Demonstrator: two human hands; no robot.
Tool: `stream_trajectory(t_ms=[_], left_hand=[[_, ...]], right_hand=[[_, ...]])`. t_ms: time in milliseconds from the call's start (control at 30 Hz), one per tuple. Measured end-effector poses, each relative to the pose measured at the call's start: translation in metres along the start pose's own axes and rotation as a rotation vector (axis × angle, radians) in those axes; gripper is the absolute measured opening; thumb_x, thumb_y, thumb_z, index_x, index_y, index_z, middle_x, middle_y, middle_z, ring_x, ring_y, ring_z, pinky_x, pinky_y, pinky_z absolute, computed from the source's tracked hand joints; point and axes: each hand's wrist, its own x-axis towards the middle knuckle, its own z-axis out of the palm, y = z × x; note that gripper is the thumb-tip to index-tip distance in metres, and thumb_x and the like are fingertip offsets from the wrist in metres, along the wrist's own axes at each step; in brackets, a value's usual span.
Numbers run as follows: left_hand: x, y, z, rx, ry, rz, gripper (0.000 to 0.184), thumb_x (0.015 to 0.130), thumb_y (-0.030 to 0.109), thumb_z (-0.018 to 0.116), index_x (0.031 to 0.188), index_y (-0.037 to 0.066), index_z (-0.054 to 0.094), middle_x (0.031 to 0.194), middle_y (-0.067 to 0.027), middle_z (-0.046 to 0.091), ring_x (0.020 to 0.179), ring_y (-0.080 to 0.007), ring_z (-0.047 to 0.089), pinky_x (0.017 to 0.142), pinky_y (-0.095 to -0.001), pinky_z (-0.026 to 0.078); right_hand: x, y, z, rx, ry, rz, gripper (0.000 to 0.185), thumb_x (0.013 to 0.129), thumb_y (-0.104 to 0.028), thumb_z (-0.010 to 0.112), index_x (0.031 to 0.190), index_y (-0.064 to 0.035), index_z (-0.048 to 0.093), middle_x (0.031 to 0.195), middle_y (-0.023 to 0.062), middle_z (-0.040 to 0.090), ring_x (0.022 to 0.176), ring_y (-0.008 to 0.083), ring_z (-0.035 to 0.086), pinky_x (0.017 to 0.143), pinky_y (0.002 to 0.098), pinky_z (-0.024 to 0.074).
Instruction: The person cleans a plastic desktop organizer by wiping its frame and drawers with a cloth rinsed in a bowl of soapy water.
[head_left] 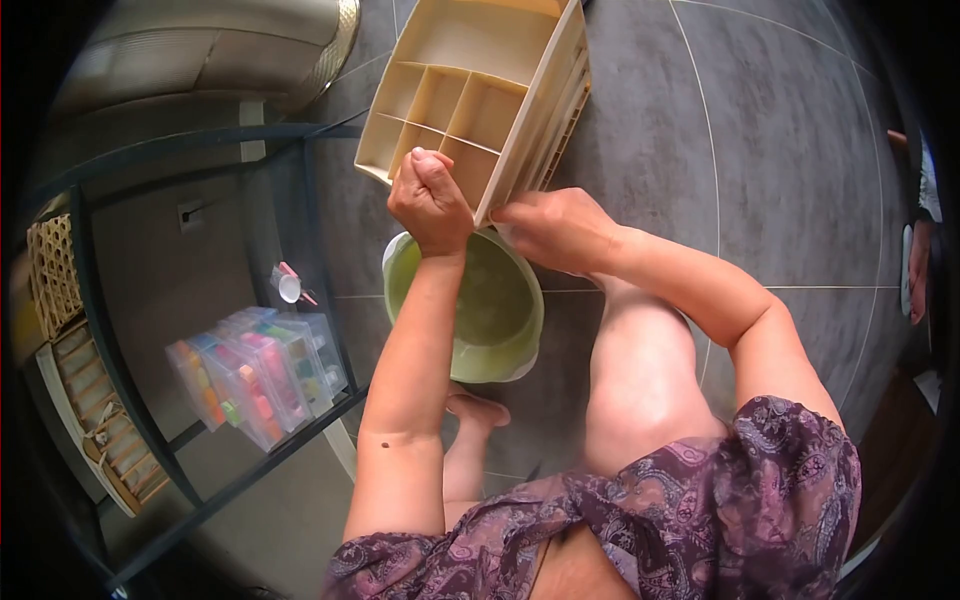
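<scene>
A cream plastic organizer with several compartments is tilted above a green basin. My left hand is closed at the organizer's near edge, its fingers wrapped over the rim beside the small compartments. At the near right corner, my right hand is curled against the organizer's outer side. Its fingertips are partly hidden and slightly blurred, so what they hold cannot be made out. The basin, with a pale rim and what looks like water inside, stands on the floor below both hands.
To the left stands a dark metal rack. Clear boxes of colourful items sit within its frame, near a small white-and-pink object. A woven basket is farther left. My foot is close to the basin on grey floor tiles.
</scene>
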Motion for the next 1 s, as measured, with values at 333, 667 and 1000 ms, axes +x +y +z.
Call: stream_trajectory(t_ms=[333, 667, 1000], left_hand=[[0.002, 0.008, -0.002, 0.0, -0.047, -0.082, 0.031, 0.087, 0.015, 0.038, 0.06, 0.004, 0.05, 0.055, -0.0088, 0.053, 0.054, -0.0277, 0.051, 0.053, -0.0369, 0.04], [0.002, 0.006, 0.0, 0.024, -0.018, 0.004, 0.035, 0.089, 0.02, 0.037, 0.061, 0.004, 0.051, 0.05, -0.0064, 0.047, 0.047, -0.0193, 0.047, 0.048, -0.0318, 0.037], [0.001, 0.001, 0.001, 0.037, -0.008, 0.033, 0.037, 0.09, 0.023, 0.037, 0.062, 0.004, 0.052, 0.05, -0.0061, 0.047, 0.045, -0.0161, 0.045, 0.046, -0.0303, 0.036]], right_hand=[[0.01, 0.009, -0.006, -0.037, -0.127, -0.052, 0.022, 0.07, -0.009, 0.051, 0.091, -0.0072, 0.059, 0.081, 0.0131, 0.06, 0.066, 0.0301, 0.06, 0.057, 0.0361, 0.0487], [0.015, -0.005, -0.022, 0.035, -0.274, 0.148, 0.031, 0.072, -0.011, 0.048, 0.101, -0.0094, 0.061, 0.088, 0.0165, 0.062, 0.081, 0.0269, 0.06, 0.075, 0.0319, 0.0472], [-0.001, 0.005, 0.007, 0.565, -0.027, 0.353, 0.031, 0.072, -0.014, 0.049, 0.1, -0.0083, 0.062, 0.09, 0.0162, 0.063, 0.084, 0.027, 0.061, 0.078, 0.0318, 0.047]])
